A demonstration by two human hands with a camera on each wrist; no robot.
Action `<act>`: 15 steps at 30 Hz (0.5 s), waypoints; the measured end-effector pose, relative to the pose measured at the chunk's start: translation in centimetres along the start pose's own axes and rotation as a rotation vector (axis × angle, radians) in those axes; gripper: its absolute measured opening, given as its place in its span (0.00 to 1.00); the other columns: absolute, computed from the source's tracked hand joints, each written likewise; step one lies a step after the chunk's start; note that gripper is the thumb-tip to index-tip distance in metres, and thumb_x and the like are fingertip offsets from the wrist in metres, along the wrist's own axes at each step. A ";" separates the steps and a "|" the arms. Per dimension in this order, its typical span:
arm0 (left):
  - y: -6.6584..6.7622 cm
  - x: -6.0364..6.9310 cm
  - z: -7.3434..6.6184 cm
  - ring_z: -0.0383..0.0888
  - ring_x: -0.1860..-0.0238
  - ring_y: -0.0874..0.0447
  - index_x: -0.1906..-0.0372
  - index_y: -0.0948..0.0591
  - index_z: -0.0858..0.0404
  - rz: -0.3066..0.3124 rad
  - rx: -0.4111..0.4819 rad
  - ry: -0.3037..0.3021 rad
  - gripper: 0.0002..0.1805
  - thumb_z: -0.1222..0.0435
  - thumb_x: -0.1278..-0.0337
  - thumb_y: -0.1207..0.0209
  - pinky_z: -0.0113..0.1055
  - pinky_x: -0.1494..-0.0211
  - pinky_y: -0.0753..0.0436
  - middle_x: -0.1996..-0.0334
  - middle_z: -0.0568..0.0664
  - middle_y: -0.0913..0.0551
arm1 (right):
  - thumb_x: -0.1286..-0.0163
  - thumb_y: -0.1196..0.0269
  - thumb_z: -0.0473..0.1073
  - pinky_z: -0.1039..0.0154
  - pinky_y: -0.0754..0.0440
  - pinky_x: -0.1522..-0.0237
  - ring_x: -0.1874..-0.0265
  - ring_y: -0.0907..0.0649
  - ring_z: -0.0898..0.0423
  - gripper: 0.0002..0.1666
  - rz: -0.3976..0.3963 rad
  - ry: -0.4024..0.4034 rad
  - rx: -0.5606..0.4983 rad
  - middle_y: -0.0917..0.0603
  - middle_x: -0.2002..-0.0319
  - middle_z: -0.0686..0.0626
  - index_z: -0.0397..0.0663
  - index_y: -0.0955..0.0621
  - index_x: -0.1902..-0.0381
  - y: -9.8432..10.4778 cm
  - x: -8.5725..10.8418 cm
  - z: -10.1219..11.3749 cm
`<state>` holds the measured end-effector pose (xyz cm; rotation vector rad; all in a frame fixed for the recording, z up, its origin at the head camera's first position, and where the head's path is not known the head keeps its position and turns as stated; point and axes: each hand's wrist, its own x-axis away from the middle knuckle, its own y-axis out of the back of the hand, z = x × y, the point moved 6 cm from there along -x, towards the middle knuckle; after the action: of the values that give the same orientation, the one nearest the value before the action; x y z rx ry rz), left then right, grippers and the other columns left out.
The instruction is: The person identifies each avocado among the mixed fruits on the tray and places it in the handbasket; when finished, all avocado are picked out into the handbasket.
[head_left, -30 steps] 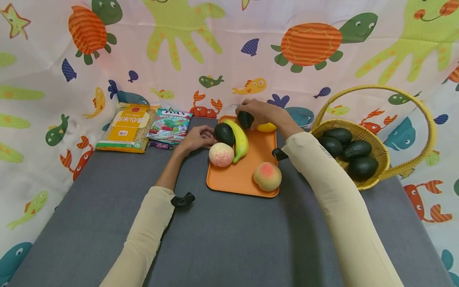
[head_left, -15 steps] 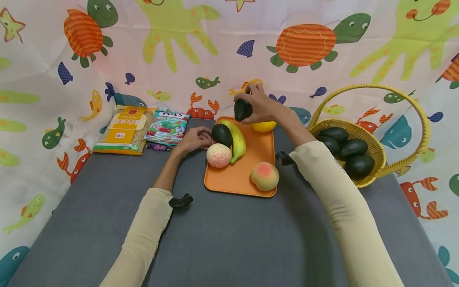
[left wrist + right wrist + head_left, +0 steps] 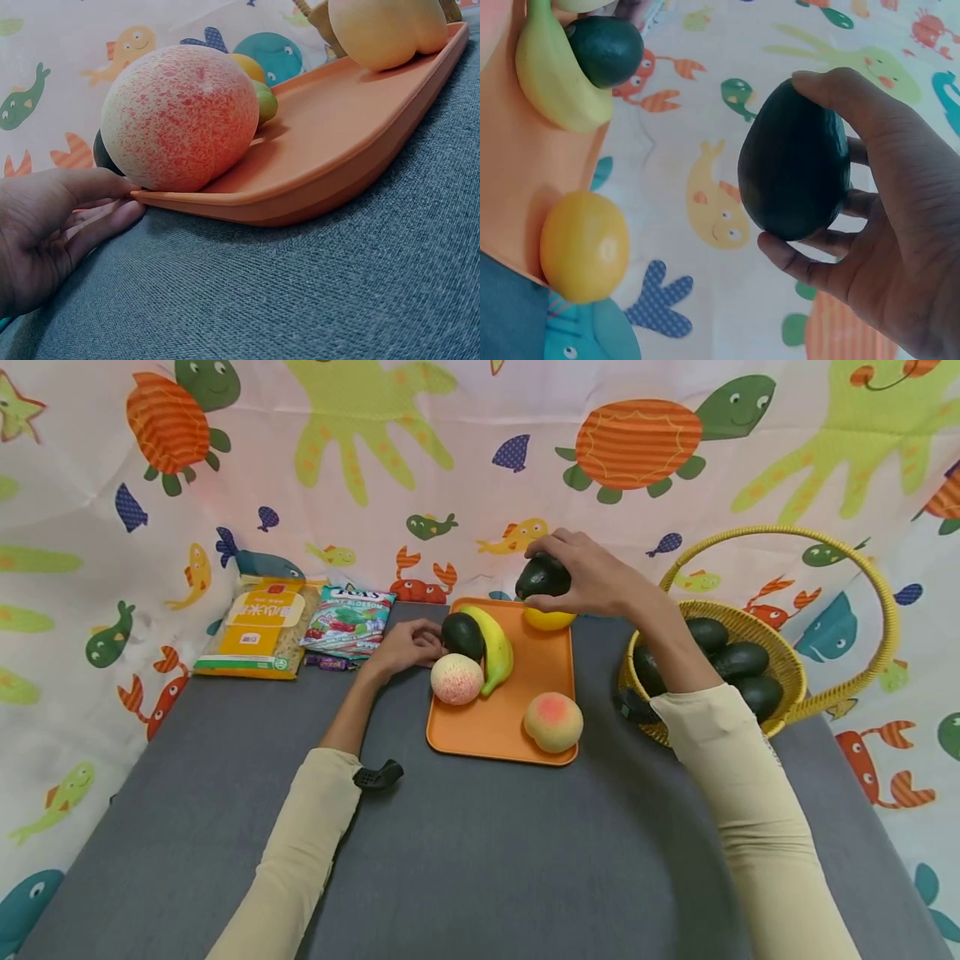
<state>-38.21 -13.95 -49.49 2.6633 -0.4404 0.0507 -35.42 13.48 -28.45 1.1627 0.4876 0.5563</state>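
My right hand (image 3: 588,572) holds a dark green avocado (image 3: 543,576) in the air above the far end of the orange tray (image 3: 517,749). In the right wrist view, thumb and fingers grip this avocado (image 3: 795,161) at its two ends. At the tray's left edge, my left hand (image 3: 407,647) pinches the rim, as the left wrist view shows beside a speckled peach (image 3: 180,120). On the tray lie another avocado (image 3: 462,636), a banana (image 3: 497,652), a yellow lemon-like fruit (image 3: 549,620), and a second peach (image 3: 553,722) near the front right corner.
To the right, a yellow wicker basket (image 3: 795,672) with a tall handle holds several avocados (image 3: 738,660). Left of the tray lie a yellow grain bag (image 3: 258,628), a candy bag (image 3: 348,622) and a small purple packet (image 3: 330,662). A patterned cloth (image 3: 465,460) hangs behind.
My right hand has lifted the avocado off the tray's far end and carried it up and to the right. My left hand has stayed at the tray's left edge.
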 end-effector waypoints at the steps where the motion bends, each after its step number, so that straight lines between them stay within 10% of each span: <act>1: 0.0 0.0 0.1 0.47 0.54 0.15 0.35 0.21 0.64 -0.002 0.000 0.002 0.24 0.61 0.33 0.34 0.40 0.39 0.18 0.52 0.59 0.15 | 0.30 0.32 0.60 0.38 0.25 0.32 0.34 0.29 0.39 0.41 0.000 -0.018 0.009 0.28 0.31 0.38 0.47 0.29 0.28 0.2 0.5 -0.1; 15: 0.0 0.0 -0.1 0.47 0.53 0.15 0.35 0.20 0.62 -0.015 -0.006 -0.001 0.24 0.61 0.33 0.34 0.39 0.41 0.17 0.52 0.58 0.15 | 0.25 0.49 0.76 0.46 0.22 0.54 0.57 0.19 0.41 0.40 -0.057 -0.312 0.138 0.14 0.55 0.37 0.50 0.24 0.37 4.3 8.6 -3.3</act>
<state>-38.24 -13.91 -49.41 2.6607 -0.4207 0.0440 -31.53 22.55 -26.11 1.3359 0.2921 0.2871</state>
